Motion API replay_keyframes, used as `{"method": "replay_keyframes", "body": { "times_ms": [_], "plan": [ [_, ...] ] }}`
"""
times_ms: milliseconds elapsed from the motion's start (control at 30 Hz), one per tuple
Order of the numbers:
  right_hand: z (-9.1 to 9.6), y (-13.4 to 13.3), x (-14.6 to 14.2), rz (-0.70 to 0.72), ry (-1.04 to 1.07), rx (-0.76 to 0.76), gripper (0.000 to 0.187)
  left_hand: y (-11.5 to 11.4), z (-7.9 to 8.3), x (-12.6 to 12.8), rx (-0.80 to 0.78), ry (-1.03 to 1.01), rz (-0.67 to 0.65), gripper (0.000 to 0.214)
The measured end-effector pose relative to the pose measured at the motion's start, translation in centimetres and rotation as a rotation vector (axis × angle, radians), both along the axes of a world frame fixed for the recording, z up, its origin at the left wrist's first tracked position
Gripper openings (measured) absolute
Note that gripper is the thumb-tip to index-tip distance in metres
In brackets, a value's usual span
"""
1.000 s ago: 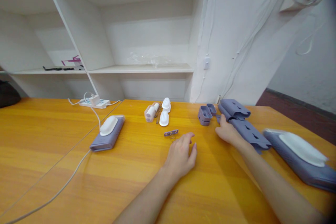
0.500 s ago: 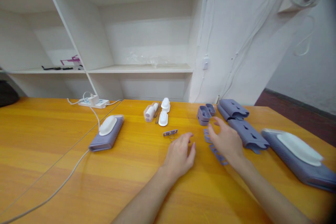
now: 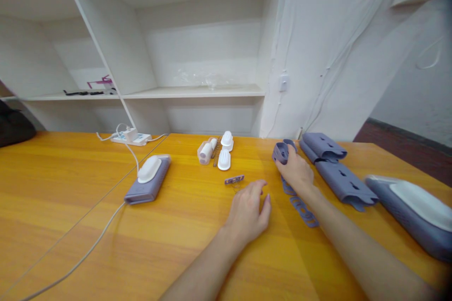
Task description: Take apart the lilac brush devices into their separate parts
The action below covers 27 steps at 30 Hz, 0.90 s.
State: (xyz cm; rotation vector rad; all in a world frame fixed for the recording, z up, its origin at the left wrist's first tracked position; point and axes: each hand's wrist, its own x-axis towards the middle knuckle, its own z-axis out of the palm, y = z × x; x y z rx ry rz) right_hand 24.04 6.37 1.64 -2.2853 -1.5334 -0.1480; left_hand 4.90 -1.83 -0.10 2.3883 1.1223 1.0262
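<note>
My right hand is closed on a small purple-grey plastic cup-like part, which looks slightly tilted. A similar part is just behind it, partly hidden by my fingers. Below that hand lie flat purple-grey frames with cut-outs, partly under my wrist. My left hand hovers or rests low over the table, holding nothing, thumb and fingers apart. Just beyond its fingertips is a small purple strip with thin wires attached.
Folded purple-grey casings lie to the right, beside a larger purple-and-white device. White ribbed pieces, a clear tray with white cylinders and springs stand at the back. Leftward are a cabled device and a power strip.
My right hand has reached away from me and closed on the cup-like part. The left hand keeps nearly the same place. The view has turned slightly left.
</note>
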Motion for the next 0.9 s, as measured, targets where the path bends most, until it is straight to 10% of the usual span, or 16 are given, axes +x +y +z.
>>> {"method": "replay_keyframes", "body": {
  "times_ms": [900],
  "plan": [
    [1.4, -2.6, 4.1, -0.176, -0.169, -0.077, 0.045, 0.0, -0.1, 0.1, -0.010, -0.006, -0.004, 0.028]
  ]
}}
